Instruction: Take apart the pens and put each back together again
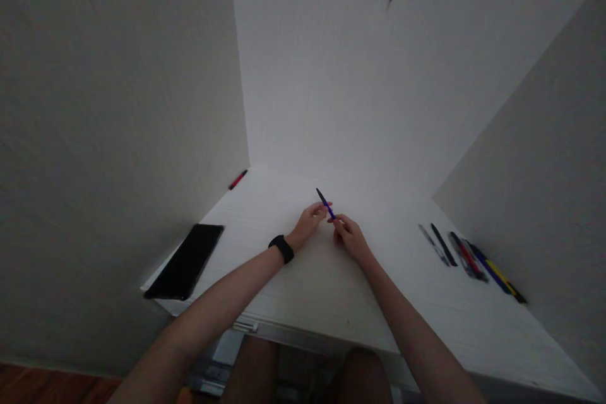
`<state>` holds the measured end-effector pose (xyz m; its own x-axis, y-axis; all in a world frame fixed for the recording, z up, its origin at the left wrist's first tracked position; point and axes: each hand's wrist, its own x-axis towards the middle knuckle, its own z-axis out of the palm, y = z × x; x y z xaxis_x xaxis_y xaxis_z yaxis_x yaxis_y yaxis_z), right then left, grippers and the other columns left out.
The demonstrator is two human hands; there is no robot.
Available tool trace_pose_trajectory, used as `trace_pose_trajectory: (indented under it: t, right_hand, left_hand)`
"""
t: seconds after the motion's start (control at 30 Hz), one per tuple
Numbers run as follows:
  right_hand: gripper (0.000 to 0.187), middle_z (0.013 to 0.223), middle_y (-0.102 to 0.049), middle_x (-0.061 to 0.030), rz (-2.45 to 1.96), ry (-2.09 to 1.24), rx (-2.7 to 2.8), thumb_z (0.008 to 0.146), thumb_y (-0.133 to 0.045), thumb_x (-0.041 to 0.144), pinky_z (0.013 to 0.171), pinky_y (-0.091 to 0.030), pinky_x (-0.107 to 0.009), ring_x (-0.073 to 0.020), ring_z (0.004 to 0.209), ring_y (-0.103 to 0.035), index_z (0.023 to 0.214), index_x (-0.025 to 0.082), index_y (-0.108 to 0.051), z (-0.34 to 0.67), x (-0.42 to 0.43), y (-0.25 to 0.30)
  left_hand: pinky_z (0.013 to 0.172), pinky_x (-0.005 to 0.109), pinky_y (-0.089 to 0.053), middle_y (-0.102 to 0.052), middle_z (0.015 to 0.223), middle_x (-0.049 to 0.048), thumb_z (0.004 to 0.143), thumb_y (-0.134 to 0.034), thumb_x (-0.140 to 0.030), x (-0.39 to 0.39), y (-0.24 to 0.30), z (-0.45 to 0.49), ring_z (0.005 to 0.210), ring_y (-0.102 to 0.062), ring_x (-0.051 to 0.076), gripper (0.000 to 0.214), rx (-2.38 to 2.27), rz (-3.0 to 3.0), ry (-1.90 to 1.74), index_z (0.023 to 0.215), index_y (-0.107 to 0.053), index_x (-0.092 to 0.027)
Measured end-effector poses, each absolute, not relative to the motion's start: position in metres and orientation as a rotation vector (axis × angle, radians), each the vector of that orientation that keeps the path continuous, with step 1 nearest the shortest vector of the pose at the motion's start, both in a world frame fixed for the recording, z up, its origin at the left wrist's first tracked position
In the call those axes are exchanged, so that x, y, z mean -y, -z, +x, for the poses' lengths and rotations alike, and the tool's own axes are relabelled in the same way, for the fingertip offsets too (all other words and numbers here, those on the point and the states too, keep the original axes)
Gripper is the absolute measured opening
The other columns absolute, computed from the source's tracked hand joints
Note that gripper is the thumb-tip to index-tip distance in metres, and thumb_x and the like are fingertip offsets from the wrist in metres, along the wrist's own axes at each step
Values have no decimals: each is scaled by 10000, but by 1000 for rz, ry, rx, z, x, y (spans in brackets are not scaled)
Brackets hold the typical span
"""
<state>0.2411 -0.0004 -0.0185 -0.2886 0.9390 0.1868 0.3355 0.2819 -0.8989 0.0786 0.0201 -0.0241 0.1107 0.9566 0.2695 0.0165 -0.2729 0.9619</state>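
Note:
A blue pen with a black end (pixel 324 201) points up and to the left above the white tabletop. My right hand (pixel 349 235) pinches its lower part between thumb and fingers. Close against the pen's middle is my left hand (pixel 310 222), its fingers stretched out and slightly apart, with a fingertip passing behind the barrel. Whether that fingertip presses on the pen I cannot tell. A black watch (pixel 282 249) is on my left wrist.
On the white table (pixel 307 297), a black tablet-like slab (pixel 185 262) lies at the left edge. A red pen (pixel 238 180) rests by the left wall. Along the right lie a clear pen (pixel 433 245), a black pen (pixel 444 244) and several more pens (pixel 495 268). Walls stand on three sides.

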Motion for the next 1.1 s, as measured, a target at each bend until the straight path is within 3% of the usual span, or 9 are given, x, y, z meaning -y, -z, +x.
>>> trace_pose_trajectory:
  t: [0.1, 0.17, 0.43, 0.57, 0.7, 0.83, 1.1]
  right_hand:
    - [331, 567, -607, 20, -1124, -1016, 1774, 899, -452, 480, 463, -344, -217, -108, 445, -435, 927, 181, -592, 236, 2, 19]
    - [301, 588, -622, 13, -1129, -1001, 1805, 886, -475, 455, 466, -335, -213, -102, 455, -426, 904, 181, -599, 234, 3, 18]
    - [414, 544, -432, 62, -1049, -1117, 1788, 874, -470, 487, 500, -312, -240, -117, 497, -401, 1023, 152, -662, 232, 9, 11]
    - [458, 542, -384, 58, -1112, -1055, 1813, 914, -395, 516, 498, -292, -245, -116, 486, -352, 921, 158, -681, 230, 9, 11]
    - [385, 551, -517, 22, -1179, -878, 1844, 913, -416, 468, 524, -333, -244, -128, 502, -429, 807, 180, -647, 231, 10, 12]
    - [342, 658, -675, -36, -1233, -623, 1907, 926, -428, 390, 591, -393, -252, -150, 561, -543, 781, 185, -661, 230, 11, 13]
    - [302, 764, -730, -78, -1334, -149, 2001, 970, -449, 338, 658, -424, -289, -201, 654, -648, 915, 180, -700, 222, 15, 20]
  left_hand:
    - [852, 317, -481, -665, 1219, 103, 993, -364, -488, -23, 21, 70, 982, -646, 173, 463, -999, 1280, -1329, 1328, -558, -233]
    - [871, 320, -482, -662, 1194, 96, 1007, -332, -479, -25, 20, 65, 1010, -642, 172, 466, -964, 1185, -1357, 1357, -538, -251]
    - [946, 331, -466, -650, 1003, 64, 967, -491, -403, -28, 28, 65, 944, -608, 145, 391, -789, 1080, -1429, 1280, -615, -204]
    - [924, 344, -481, -657, 1041, 95, 944, -520, -440, -27, 26, 65, 952, -609, 168, 360, -813, 1129, -1370, 1118, -673, -165]
    - [897, 356, -488, -668, 1048, 104, 908, -549, -473, -25, 24, 64, 966, -604, 189, 339, -870, 1209, -1351, 905, -674, -158]
    - [858, 333, -486, -683, 1018, 95, 842, -634, -422, -23, 24, 65, 935, -596, 177, 276, -824, 1113, -1407, 835, -674, -149]
    - [734, 266, -434, -698, 934, 70, 683, -781, -318, -22, 21, 67, 796, -567, 130, 210, -751, 860, -1484, 792, -710, -153]
